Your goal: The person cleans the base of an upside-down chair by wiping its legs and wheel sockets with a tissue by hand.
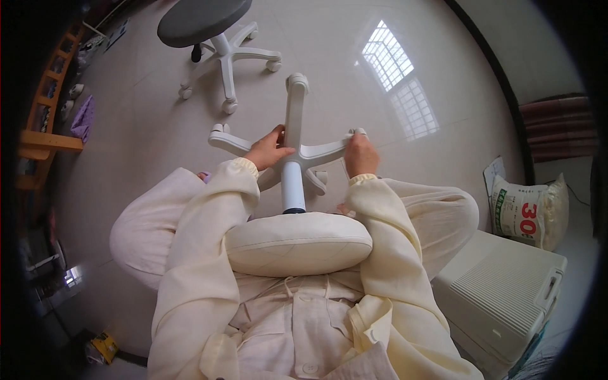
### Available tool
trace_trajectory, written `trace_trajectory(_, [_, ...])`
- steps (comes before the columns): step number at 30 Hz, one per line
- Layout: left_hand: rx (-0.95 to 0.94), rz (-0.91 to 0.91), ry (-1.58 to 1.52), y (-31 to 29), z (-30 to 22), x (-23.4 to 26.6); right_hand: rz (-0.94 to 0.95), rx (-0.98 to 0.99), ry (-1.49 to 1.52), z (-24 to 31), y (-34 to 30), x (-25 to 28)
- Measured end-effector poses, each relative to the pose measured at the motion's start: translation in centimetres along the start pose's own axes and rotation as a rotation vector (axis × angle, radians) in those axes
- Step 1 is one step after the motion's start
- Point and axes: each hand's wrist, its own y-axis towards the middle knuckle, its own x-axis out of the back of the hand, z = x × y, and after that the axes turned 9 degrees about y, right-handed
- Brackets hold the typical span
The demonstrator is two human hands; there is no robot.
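A white swivel stool lies tipped toward me between my bent legs. Its round cream seat (pixel 297 244) rests against my lap, and the white column (pixel 292 185) points away from me to the five-armed base (pixel 295 117). My left hand (pixel 269 152) grips the base near its hub, thumb on top and fingers behind the arms. My right hand (pixel 361 154) is closed around the end of the right base arm, at a caster (pixel 358 132) that partly shows above the fist. Another caster (pixel 296 81) sits on the far arm's tip.
A second stool with a grey seat (pixel 201 22) stands upright on the tiled floor (pixel 335 57) at the far left. To my right are a ridged white box (pixel 503 288) and a filled plastic sack (pixel 529 212). An orange wooden frame (pixel 47 120) runs along the left.
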Motion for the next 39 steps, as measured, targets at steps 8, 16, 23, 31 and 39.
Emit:
trace_trajectory(8, [0.007, 0.011, -0.017, -0.3, 0.1, 0.1, 0.153, 0.354, 0.231, 1.4, -1.1, -0.3])
trace_trajectory(16, [0.003, -0.008, 0.017, -0.1, 0.3, 0.1, -0.031, -0.038, 0.063, -0.5, -0.3, -0.6])
trace_trajectory(23, [0.002, 0.012, -0.001, -0.2, 0.4, 0.1, 0.123, 0.243, 0.214, 0.5, -1.0, -0.4])
trace_trajectory(31, [-0.013, 0.007, -0.031, -0.2, 0.5, 0.1, -0.127, -0.323, 0.143, -5.2, 0.9, 0.5])
trace_trajectory(39, [0.007, 0.001, 0.030, -0.1, 0.2, 0.0, -0.349, -0.395, 0.715, -5.5, 0.1, -2.5])
